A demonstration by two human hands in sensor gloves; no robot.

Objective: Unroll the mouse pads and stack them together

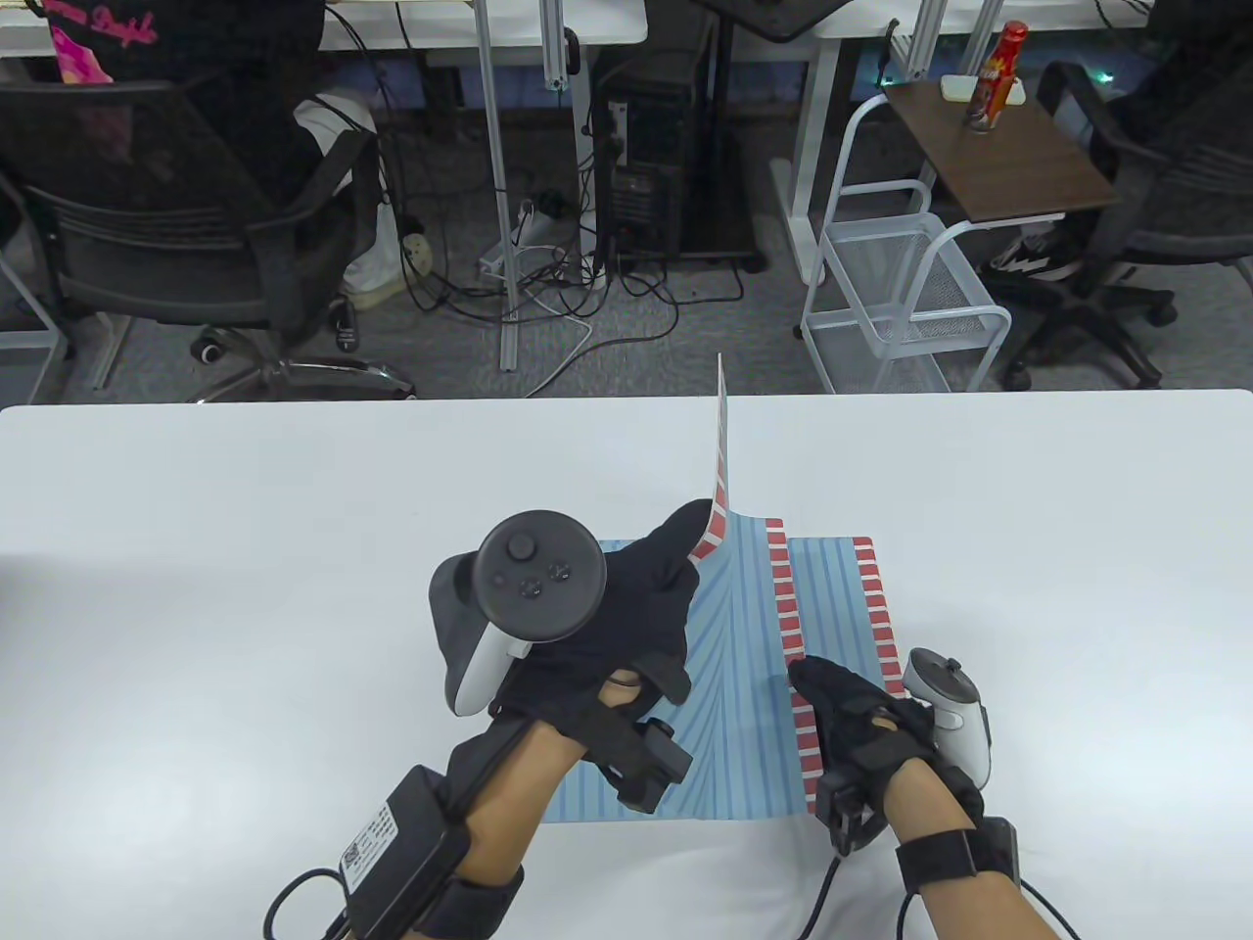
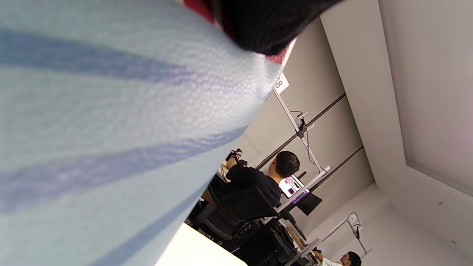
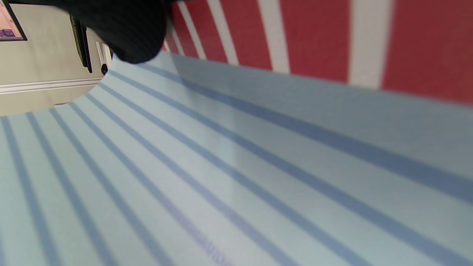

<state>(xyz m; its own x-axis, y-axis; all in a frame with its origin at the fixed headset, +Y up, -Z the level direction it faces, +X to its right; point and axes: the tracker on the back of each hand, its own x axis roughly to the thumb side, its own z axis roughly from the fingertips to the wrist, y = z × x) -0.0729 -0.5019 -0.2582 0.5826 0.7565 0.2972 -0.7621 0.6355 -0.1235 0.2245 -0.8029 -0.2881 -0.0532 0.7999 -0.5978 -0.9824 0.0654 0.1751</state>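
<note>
Table view: a white tabletop [image 1: 245, 548] carries two light-blue striped mouse pads with red-and-white checked borders, one laid over the other.
Upper mouse pad [image 1: 734, 685]: lies across the lower one, offset to the left; its far end curls up off the stack into a thin upright flap that rises past the tabletop's far edge.
Lower mouse pad [image 1: 832, 587]: flat on the tabletop, showing as a strip along the right side with its own checked border.
Left hand [image 1: 626, 627]: black-gloved, tracker strapped on its back, palm down on the upper mouse pad; the fingers reach the base of the raised flap and grip its edge there.
Right hand [image 1: 861, 715]: black-gloved, fingers extended and pressing down on the checked border at the upper pad's near right edge, holding nothing.
Left wrist view: blue-striped pad surface [image 2: 111, 129] fills most of the frame, with a dark gloved fingertip [image 2: 266, 26] on its red edge at the top.
Right wrist view: striped pad surface [image 3: 221, 177] runs up to the red-and-white border, a gloved fingertip [image 3: 125, 29] resting at the top left.
Background: black office chair [image 1: 166, 206] and white wire cart [image 1: 901, 284] beyond the tabletop.
</note>
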